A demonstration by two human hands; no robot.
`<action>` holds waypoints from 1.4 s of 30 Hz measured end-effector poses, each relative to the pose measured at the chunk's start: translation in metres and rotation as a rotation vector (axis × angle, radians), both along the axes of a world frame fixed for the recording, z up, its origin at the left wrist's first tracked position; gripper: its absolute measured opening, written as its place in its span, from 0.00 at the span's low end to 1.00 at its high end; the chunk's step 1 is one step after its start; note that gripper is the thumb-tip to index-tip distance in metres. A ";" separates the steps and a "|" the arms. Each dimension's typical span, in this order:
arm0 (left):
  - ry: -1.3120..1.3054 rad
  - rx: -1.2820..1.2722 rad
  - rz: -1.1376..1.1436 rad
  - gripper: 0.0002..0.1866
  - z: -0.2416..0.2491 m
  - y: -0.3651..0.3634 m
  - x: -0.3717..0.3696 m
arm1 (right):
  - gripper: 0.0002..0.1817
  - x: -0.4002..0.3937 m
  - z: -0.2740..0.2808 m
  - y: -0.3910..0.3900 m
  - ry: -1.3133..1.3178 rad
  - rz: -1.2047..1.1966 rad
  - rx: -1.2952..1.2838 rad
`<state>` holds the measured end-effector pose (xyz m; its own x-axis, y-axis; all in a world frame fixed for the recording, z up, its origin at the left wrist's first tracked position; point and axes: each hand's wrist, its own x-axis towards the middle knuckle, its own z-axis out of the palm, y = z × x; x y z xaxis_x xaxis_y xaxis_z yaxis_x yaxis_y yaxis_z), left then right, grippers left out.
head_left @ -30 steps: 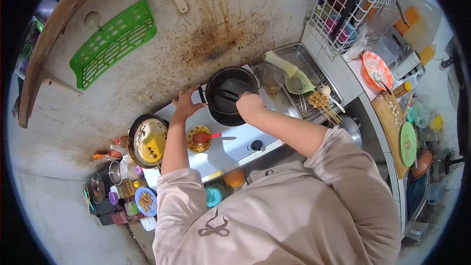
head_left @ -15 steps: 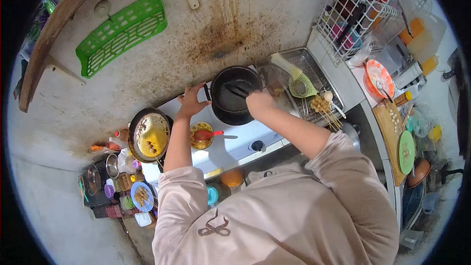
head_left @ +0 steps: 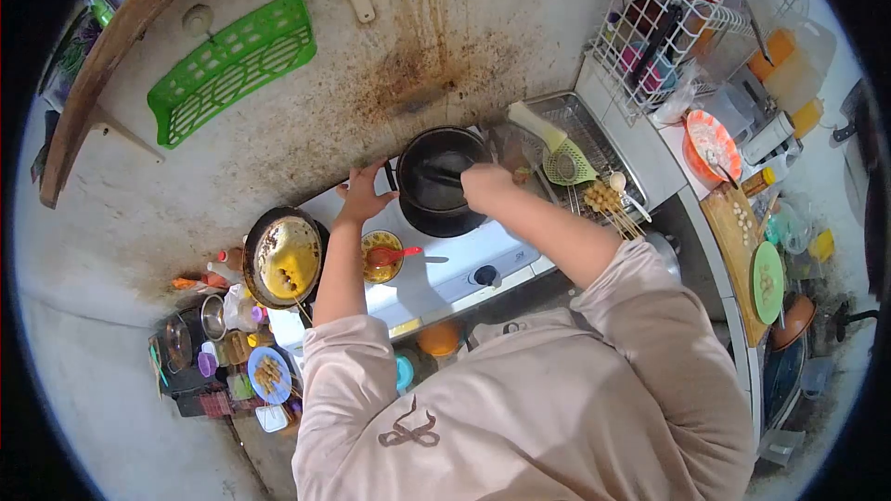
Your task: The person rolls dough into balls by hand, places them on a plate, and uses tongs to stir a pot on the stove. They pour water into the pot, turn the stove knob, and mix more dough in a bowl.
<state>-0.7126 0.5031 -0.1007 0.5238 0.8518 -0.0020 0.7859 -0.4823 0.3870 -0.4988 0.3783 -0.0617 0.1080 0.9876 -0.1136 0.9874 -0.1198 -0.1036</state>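
Observation:
A deep black pot point(head_left: 434, 224) stands on the white stove point(head_left: 464, 264). My right hand point(head_left: 485, 187) is closed around a dark utensil point(head_left: 440, 173) whose end reaches into the pot. At the pot's left side, my left hand point(head_left: 368, 195) has its fingers spread, the fingertips close to the pot's handle; whether they touch it is hard to tell. Below that hand sits a bowl point(head_left: 382, 276) of yellow mixture with a red spoon point(head_left: 394, 254). On the left, a frying pan point(head_left: 255, 282) holds something yellow, with skewer sticks at its lower edge.
Skewered balls point(head_left: 603, 198) and a green strainer point(head_left: 568, 165) lie on a metal rack at the right. Farther right are a wire basket point(head_left: 640, 83), an orange bowl point(head_left: 691, 158), a cutting board point(head_left: 727, 209) and a green plate point(head_left: 768, 289). A blue plate point(head_left: 266, 391) holds skewers.
The utensil in my right hand has shifted slightly and lies at a flatter angle in the pot. My left hand has barely moved.

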 end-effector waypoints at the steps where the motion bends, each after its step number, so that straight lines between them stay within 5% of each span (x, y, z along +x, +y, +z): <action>1: -0.004 -0.001 -0.003 0.40 0.001 -0.001 0.000 | 0.11 -0.001 0.001 0.001 0.009 -0.003 -0.093; 14: 0.031 0.163 0.249 0.39 0.009 -0.025 0.010 | 0.10 0.013 0.084 -0.022 -0.291 0.218 -0.221; 17: -0.276 0.438 0.321 0.31 0.014 -0.050 0.006 | 0.14 0.033 0.096 -0.050 -0.164 0.146 -0.056; 20: -0.477 0.628 0.104 0.21 0.010 -0.100 0.002 | 0.20 0.051 0.084 -0.089 -0.165 0.059 0.075; 26: -0.649 0.341 -0.360 0.13 -0.037 -0.201 0.003 | 0.27 0.068 0.024 -0.144 -0.037 -0.028 0.129; 30: -0.726 0.139 -0.344 0.12 -0.052 -0.230 0.006 | 0.26 0.067 0.001 -0.162 0.043 -0.134 0.275; 38: -0.679 0.134 -0.386 0.12 -0.035 -0.226 0.021 | 0.24 0.095 -0.039 -0.175 0.647 -0.247 0.355; 42: -0.702 0.037 -0.317 0.10 -0.045 -0.234 0.031 | 0.25 0.130 -0.059 -0.203 0.681 -0.414 0.727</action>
<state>-0.6814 0.2696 -0.1459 0.6110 0.6539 0.4463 0.1844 -0.6658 0.7230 -0.3684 0.1751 -0.1209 0.5848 0.7442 0.3228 0.5918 -0.1194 -0.7972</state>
